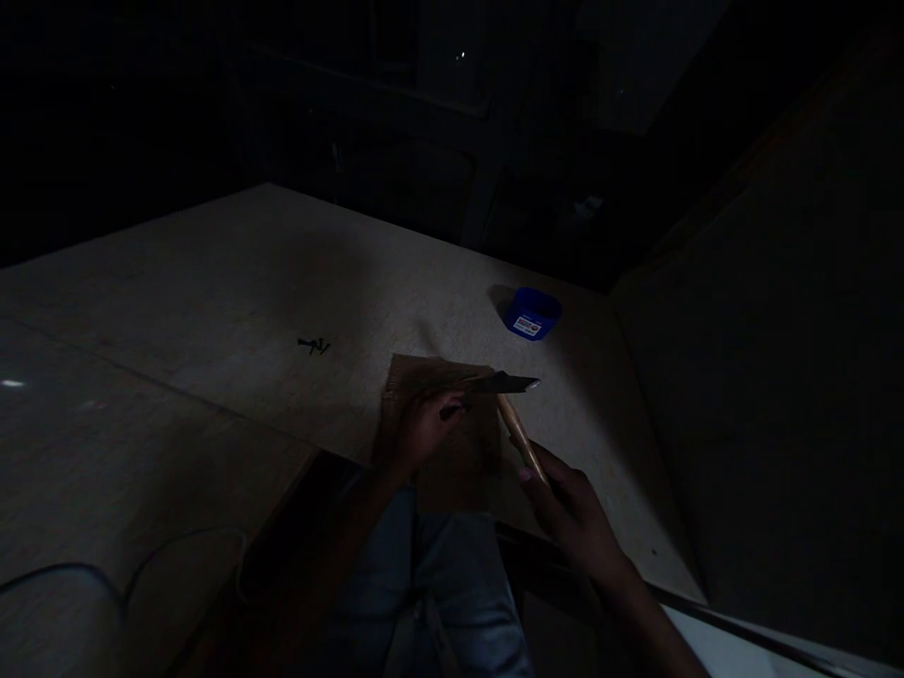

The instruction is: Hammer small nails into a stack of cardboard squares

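The scene is very dark. My right hand (pixel 565 508) is closed round the wooden handle of a hammer (pixel 519 435), whose dark metal head (pixel 505 382) lies over a small brown board (pixel 452 414). My left hand (pixel 420 428) rests on that board with its fingers pinched together near the hammer head. What they pinch looks like a small dark nail, but it is too dim to be sure. The board lies on a pale worktable (pixel 282 282) near its front edge.
A blue plastic tub (pixel 532 313) stands on the table beyond the board. A few dark nails (pixel 314 346) lie loose to the left. My legs in blue jeans (pixel 438 584) show below. A dark wall rises at the right.
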The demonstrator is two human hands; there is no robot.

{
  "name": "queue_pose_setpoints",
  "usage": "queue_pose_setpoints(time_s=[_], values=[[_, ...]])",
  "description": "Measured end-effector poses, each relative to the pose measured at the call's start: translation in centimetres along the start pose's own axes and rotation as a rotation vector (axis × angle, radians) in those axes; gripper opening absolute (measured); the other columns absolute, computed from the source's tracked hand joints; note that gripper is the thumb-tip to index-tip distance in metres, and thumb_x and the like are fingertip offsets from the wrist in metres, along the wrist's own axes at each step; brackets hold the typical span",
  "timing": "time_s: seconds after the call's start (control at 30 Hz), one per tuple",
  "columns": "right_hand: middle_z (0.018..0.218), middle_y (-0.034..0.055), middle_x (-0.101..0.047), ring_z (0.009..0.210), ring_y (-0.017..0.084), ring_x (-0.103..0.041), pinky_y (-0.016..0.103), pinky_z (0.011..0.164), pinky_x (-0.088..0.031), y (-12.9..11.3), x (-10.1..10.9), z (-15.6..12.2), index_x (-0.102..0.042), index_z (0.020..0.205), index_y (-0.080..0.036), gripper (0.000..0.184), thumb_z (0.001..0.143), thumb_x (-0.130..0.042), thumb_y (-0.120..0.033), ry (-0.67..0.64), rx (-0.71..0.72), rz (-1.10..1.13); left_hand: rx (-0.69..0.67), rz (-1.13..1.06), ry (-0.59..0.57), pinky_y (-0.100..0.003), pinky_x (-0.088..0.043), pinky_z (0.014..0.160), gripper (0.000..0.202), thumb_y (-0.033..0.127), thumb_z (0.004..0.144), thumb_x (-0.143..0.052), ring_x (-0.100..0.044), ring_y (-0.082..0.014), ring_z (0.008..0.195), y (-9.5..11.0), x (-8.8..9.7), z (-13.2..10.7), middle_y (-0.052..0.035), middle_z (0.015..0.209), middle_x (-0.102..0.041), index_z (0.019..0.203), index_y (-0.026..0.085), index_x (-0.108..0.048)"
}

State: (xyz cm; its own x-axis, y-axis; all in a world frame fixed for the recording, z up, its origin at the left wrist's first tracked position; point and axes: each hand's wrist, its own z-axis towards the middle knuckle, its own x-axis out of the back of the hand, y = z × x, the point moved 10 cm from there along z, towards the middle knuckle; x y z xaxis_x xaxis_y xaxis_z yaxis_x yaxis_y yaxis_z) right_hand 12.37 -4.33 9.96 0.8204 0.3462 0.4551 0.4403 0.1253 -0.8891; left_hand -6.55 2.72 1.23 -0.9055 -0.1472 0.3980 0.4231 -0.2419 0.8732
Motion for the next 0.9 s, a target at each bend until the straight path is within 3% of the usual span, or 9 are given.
queue_pose_setpoints(time_s=[0.13,0.37,0.53,0.73,0.83,0.9], values=[[0.11,0.0078,-0.077,0.109,0.029,-0.07,0.039,0.095,-0.055,2.0,-1.8,0.7,-0.068,0.13,-0.021,0.047,0.097,-0.052,-0.051,-0.064,-0.036,-0.004,0.04,0.014,0.008,-0.033,-0.061,0.083,0.032,0.013,0.083,-0.07,-0.075,-0.0207,0.091,-0.5,-0.1,0.1,-0.0061,0.1,-0.079,0.113,0.021,-0.068],[0.125,0.007,-0.073,0.113,0.028,-0.069,0.039,0.098,-0.054,2.0,-1.4,0.8,-0.065,0.134,-0.023,0.047,0.098,-0.049,-0.05,-0.01,-0.001,-0.006,0.021,-0.036,0.009,-0.032,-0.061,0.083,0.034,0.013,0.082,-0.07,-0.075,-0.0191,0.091,-0.2,0.0,0.1,-0.0058,0.104,-0.078,0.115,0.022,-0.066],[0.118,0.0086,-0.076,0.109,0.028,-0.07,0.038,0.094,-0.055,2.1,-1.8,1.0,-0.069,0.129,-0.02,0.046,0.097,-0.052,-0.049,-0.073,-0.012,-0.029,0.074,-0.024,0.008,-0.032,-0.061,0.082,0.032,0.015,0.082,-0.071,-0.076,-0.0199,0.09,-0.7,0.0,0.1,-0.0052,0.096,-0.079,0.113,0.022,-0.067],[0.095,0.0035,-0.076,0.089,0.023,-0.071,0.033,0.082,-0.058,1.8,-0.6,0.3,-0.071,0.125,-0.023,0.044,0.094,-0.057,-0.05,0.057,-0.044,0.133,0.072,-0.06,-0.011,-0.03,-0.06,0.083,0.031,0.014,0.081,-0.07,-0.075,-0.0189,0.092,-0.6,0.0,0.3,-0.0049,0.1,-0.079,0.111,0.022,-0.069],[0.074,0.0005,-0.07,0.065,0.017,-0.065,0.026,0.059,-0.055,4.0,-0.3,0.5,-0.074,0.116,-0.021,0.044,0.088,-0.064,-0.054,0.134,-0.112,0.249,0.093,-0.066,-0.013,-0.031,-0.06,0.082,0.028,0.014,0.081,-0.069,-0.075,-0.019,0.089,-0.5,0.1,0.4,-0.0039,0.095,-0.079,0.108,0.022,-0.071],[0.057,-0.004,-0.058,0.044,0.012,-0.052,0.021,0.039,-0.043,6.4,-0.5,0.8,-0.074,0.112,-0.019,0.047,0.084,-0.068,-0.056,0.158,-0.186,0.339,0.106,-0.066,-0.019,-0.031,-0.059,0.083,0.026,0.013,0.081,-0.068,-0.075,-0.019,0.088,-0.4,0.2,0.5,-0.0033,0.094,-0.079,0.106,0.022,-0.073]])
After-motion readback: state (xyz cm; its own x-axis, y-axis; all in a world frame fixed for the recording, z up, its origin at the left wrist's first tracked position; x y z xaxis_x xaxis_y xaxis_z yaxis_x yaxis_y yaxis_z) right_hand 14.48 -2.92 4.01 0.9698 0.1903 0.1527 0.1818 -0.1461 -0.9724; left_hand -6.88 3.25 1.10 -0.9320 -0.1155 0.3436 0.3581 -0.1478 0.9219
